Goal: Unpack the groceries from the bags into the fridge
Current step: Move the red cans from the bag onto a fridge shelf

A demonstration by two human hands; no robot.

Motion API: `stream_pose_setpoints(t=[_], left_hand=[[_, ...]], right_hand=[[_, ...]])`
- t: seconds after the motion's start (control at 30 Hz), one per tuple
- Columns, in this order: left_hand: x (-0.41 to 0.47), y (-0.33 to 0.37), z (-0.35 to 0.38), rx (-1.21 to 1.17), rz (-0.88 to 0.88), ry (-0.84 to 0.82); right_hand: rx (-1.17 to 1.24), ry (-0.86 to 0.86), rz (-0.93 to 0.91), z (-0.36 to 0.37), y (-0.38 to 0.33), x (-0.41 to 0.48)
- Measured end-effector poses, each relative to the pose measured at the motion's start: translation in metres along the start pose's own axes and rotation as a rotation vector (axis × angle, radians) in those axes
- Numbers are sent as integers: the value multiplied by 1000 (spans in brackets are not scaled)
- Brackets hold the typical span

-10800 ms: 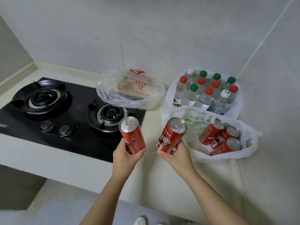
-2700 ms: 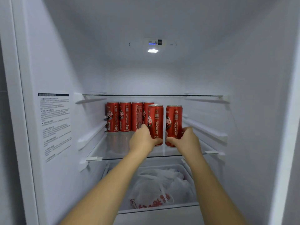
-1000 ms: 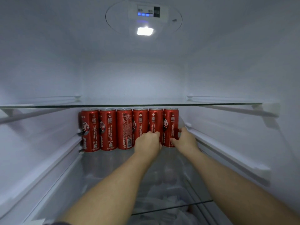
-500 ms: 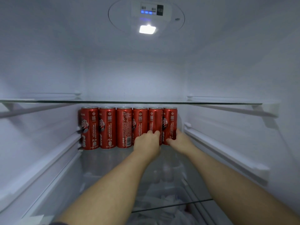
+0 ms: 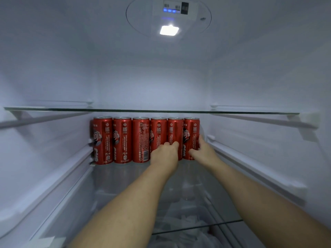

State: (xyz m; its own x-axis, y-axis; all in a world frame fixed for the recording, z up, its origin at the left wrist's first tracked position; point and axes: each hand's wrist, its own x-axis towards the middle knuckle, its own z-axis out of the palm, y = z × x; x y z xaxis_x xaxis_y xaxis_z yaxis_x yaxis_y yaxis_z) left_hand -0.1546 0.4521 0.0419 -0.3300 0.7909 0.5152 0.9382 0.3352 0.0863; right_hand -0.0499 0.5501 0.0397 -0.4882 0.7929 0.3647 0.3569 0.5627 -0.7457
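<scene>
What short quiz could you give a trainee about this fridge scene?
1. How many red cans stand in the row on the glass shelf?
2. True or false: the shelf above holds bottles.
3. Which can does the right hand grip: A, the leftmost; B, the rightmost; C, the middle?

Key: 1. Six. 2. False, nothing shows on it. 3. B; the left hand rests on the can beside it.

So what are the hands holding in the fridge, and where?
Each grips a tall red soda can low on its side: left hand the fifth can, right hand the sixth.
</scene>
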Motion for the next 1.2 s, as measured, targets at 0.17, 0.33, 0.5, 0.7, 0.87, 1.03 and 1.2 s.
stream_pose_setpoints(t=[0.17,0.33,0.5,0.7,0.87,1.03,1.2], left_hand=[[-4,3,-5,25,-14,-80],[-6,7,-17,43,5,-203],[-11,25,-37,131,71,-363],[-36,63,-75,108,111,-275],[-97,106,-95,-115,193,-88],[-179,160,-110,-426,322,101],[-259,207,-113,-668,500,376]], right_hand=[[-17,-21,-1,3,0,-10],[-400,16,9,-10,-17,-54],[-852,-105,-74,-52,-30,-121],[-1392,-195,-131,-108,-47,-194],[-1510,-122,-198,-148,-55,-268],[-1607,46,-333,-191,-46,-349],[-1641,133,-338,-233,-46,-443]])
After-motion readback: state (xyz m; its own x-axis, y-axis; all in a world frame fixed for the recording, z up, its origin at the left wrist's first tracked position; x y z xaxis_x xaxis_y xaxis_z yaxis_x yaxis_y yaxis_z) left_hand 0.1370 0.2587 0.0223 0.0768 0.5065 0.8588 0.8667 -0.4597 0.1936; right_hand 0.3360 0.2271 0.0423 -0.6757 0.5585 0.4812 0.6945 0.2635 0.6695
